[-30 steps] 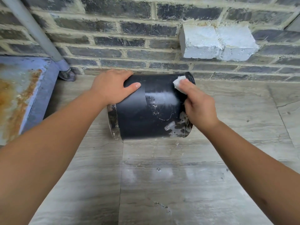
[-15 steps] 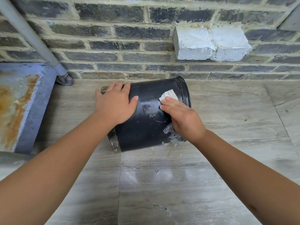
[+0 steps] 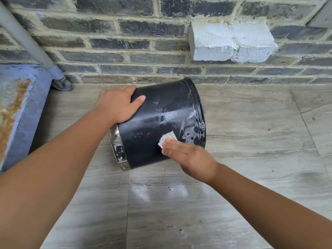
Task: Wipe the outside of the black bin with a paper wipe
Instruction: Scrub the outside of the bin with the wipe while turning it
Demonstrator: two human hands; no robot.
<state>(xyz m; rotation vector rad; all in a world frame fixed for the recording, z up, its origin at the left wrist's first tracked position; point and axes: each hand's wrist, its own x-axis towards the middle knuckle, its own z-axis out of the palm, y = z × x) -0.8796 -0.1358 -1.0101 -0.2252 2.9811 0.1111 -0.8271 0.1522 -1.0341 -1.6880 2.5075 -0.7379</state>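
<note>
Black and glossy, the one round plastic bin [image 3: 152, 123] lies on its side on the grey stone-tile floor [image 3: 251, 141], close to the dark brick wall [image 3: 125, 42], with its silvery metal-rimmed end [image 3: 115, 146] towards the left and its other end towards the right. Which end is the mouth cannot be told, since the inside is turned away from the head camera. Soapy suds [image 3: 194, 130] cling to the bin's right part.

Two bare hands are in view. The left hand [image 3: 116, 105] rests over the bin's upper left side, thumb stretched across the black wall; its fingers curve over the far side and are hidden there. The right hand [image 3: 186, 153] lies flat against the lower front of the bin, fingers straight and together, pressing one small folded white paper wipe [image 3: 167, 139] to the surface. Only the wipe's upper corner shows beyond the fingertips; the remainder is covered by the hand.

At the left edge one blue-painted, rust-stained metal surface [image 3: 16, 105] is cut off by the frame, and one grey pipe [image 3: 23, 36] slants down to a foot by the wall, its top out of view. One white-painted block [image 3: 231, 42] juts from the bricks above the bin
</note>
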